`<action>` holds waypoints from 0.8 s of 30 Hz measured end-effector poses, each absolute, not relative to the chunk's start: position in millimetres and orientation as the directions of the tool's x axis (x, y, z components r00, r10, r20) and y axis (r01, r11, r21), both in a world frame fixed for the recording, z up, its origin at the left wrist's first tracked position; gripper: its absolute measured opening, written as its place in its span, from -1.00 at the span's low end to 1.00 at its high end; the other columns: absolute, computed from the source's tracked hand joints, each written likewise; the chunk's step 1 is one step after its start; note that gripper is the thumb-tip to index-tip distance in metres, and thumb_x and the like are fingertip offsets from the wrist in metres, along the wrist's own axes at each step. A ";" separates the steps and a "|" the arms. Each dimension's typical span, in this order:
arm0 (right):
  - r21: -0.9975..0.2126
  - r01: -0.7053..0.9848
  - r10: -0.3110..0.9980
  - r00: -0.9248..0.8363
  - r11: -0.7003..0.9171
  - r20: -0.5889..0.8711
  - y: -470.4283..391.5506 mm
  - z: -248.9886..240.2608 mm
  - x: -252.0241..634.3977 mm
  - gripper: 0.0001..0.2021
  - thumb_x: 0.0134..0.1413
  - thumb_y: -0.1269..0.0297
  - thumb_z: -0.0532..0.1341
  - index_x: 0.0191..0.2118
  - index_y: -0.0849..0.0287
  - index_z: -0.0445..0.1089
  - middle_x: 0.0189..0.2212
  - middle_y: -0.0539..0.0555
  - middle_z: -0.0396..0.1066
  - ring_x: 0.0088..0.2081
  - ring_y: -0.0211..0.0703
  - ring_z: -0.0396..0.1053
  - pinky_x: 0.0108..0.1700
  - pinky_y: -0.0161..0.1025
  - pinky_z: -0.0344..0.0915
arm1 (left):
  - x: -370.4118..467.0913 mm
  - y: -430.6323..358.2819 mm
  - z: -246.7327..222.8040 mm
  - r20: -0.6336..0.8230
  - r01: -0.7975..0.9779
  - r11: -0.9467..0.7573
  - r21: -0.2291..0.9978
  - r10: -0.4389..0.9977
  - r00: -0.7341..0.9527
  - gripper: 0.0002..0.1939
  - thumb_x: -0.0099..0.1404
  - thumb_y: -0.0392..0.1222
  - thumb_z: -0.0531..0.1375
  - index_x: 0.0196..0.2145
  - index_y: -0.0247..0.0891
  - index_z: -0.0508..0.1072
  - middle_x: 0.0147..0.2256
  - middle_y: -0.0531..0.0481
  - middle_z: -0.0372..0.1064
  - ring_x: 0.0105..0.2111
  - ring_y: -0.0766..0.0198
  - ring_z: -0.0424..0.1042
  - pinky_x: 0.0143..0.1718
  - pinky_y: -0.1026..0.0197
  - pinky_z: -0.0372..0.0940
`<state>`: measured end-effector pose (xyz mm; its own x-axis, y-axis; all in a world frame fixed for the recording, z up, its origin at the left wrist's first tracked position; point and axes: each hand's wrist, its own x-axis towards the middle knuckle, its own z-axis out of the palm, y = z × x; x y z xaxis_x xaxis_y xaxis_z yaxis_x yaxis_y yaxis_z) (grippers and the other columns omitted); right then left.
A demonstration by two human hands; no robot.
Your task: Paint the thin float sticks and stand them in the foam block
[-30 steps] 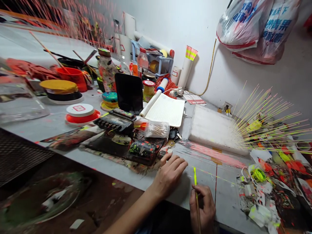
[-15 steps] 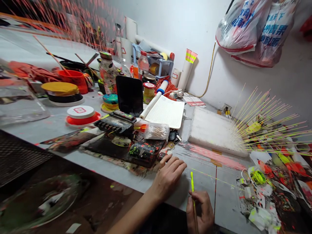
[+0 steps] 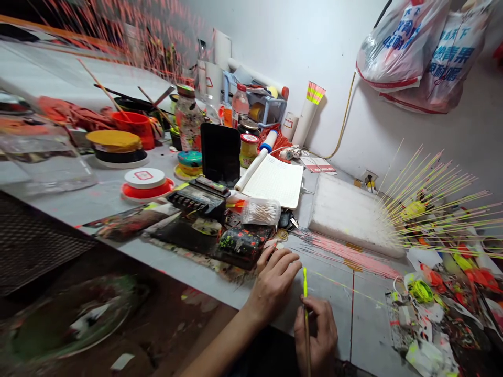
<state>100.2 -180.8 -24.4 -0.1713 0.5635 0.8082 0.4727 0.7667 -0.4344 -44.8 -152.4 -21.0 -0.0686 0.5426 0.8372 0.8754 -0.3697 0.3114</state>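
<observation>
My right hand point(image 3: 317, 332) grips a thin brush point(image 3: 305, 285) upright; its tip is coated in bright yellow paint. To its left, my left hand point(image 3: 275, 277) is palm down over the table's front edge, fingers bent and close together, their tips hidden or too small to read. A thin yellow-tipped stick point(image 3: 346, 286) runs from near my left fingertips to the right. Behind it lies a bundle of pink sticks point(image 3: 353, 256). The brush tip is close to my left fingers, at the stick's near end.
A white foam block point(image 3: 353, 214) bristles with yellow sticks point(image 3: 436, 209). Paint-stained scraps point(image 3: 428, 314) pile up at the right. Left of centre are a black phone point(image 3: 220, 153), a cotton swab box point(image 3: 261, 211), an open notebook point(image 3: 275, 180) and an orange cup point(image 3: 135, 128).
My right hand has moved left and slightly up, bringing the brush tip nearer my left fingers. The surroundings have shifted right in view.
</observation>
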 end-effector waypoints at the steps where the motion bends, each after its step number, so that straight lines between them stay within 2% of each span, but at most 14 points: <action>1: -0.432 0.474 0.563 -0.175 0.767 0.808 -180.6 -24.8 99.8 -0.87 0.35 0.42 0.13 -0.10 0.14 0.40 -0.34 0.00 0.46 -0.34 -0.28 0.45 -0.26 -0.40 0.43 | -45.0 -152.5 -21.1 0.836 0.876 -0.369 0.311 0.545 -0.067 -0.70 0.38 -0.41 0.02 -0.25 -0.14 0.51 -0.22 0.06 0.58 -0.11 0.23 0.47 0.24 0.05 0.04; 10: -0.469 0.482 0.604 -0.169 0.740 0.779 -181.2 -35.6 104.1 -0.87 0.35 0.42 0.13 -0.10 0.13 0.40 -0.32 0.00 0.47 -0.31 -0.28 0.45 -0.23 -0.41 0.41 | -46.2 -151.9 -22.0 0.849 0.865 -0.394 0.309 0.525 -0.064 -0.72 0.41 -0.38 0.00 -0.25 -0.16 0.49 -0.23 0.05 0.57 -0.11 0.24 0.47 0.25 0.06 0.02; 20: -0.612 0.460 0.712 -0.067 0.644 0.699 -187.6 -51.3 106.7 -0.86 0.34 0.38 0.15 -0.09 0.09 0.43 -0.29 0.02 0.50 -0.28 -0.21 0.48 -0.22 -0.31 0.42 | -45.4 -151.8 -20.7 0.852 0.860 -0.404 0.312 0.519 -0.066 -0.72 0.41 -0.39 0.01 -0.25 -0.15 0.49 -0.25 0.05 0.57 -0.13 0.25 0.48 0.23 0.07 0.02; 24: -0.621 0.450 0.710 -0.040 0.641 0.704 -190.8 -52.4 107.6 -0.87 0.33 0.38 0.16 -0.10 0.09 0.44 -0.30 0.02 0.51 -0.29 -0.21 0.48 -0.22 -0.30 0.42 | -44.6 -152.3 -22.2 0.849 0.855 -0.403 0.325 0.523 -0.076 -0.72 0.40 -0.40 0.02 -0.23 -0.15 0.49 -0.24 0.05 0.57 -0.11 0.25 0.47 0.23 0.06 0.02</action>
